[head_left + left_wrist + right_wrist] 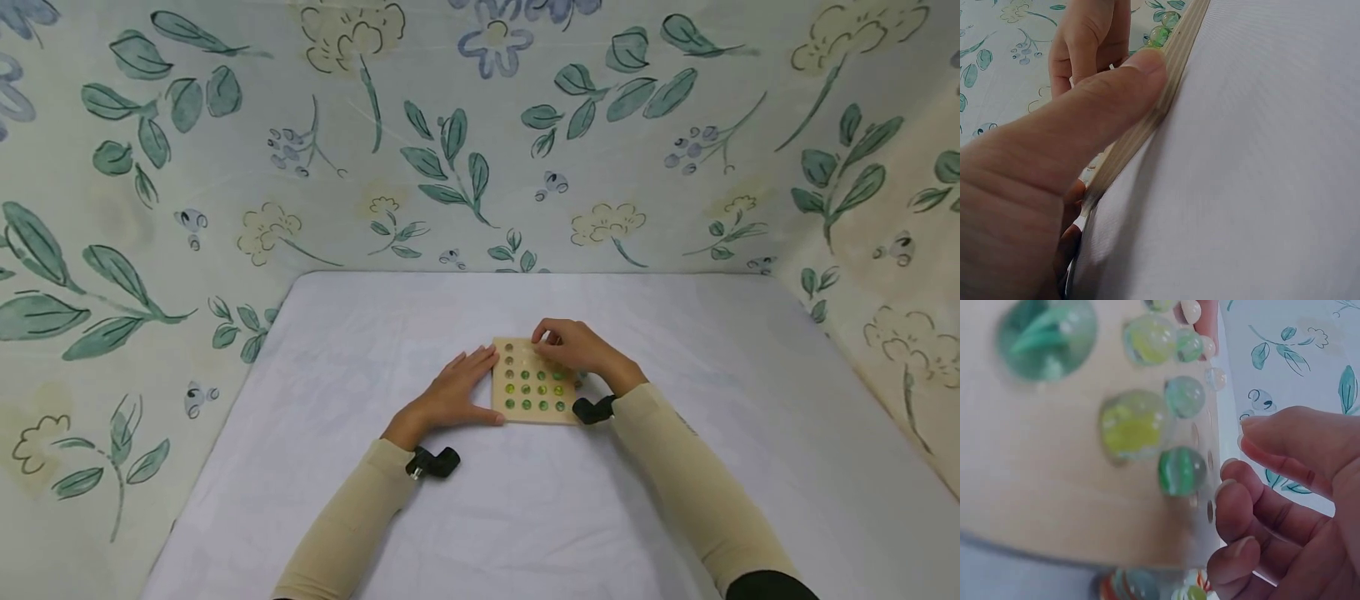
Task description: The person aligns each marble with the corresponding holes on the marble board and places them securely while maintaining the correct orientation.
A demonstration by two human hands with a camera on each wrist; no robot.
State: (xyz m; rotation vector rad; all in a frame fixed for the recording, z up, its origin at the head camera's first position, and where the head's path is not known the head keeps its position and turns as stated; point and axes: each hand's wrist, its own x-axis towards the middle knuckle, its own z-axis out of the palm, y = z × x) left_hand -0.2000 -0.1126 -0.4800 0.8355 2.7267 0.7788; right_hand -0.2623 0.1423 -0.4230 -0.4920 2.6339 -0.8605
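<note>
A square wooden peg-style board (536, 417) with rows of round hollows lies on the white cloth. Green and yellow glass marbles (1135, 425) fill its near rows, and paler ones run up its left column. My left hand (450, 396) rests along the board's left side with fingers extended; its thumb (1141, 69) presses on the near left corner. Over the far part of the board is my right hand (573, 346), fingers loosely bent. In the right wrist view a gap shows between thumb and index fingertip (1232, 472), with no marble between them.
More marbles (1141, 584), some with red and orange swirls, sit just past the board's right edge, partly hidden behind the right wrist. A black wrist camera (592, 409) overlaps the board's near right corner. Leaf-patterned cloth (450, 167) hangs behind the table.
</note>
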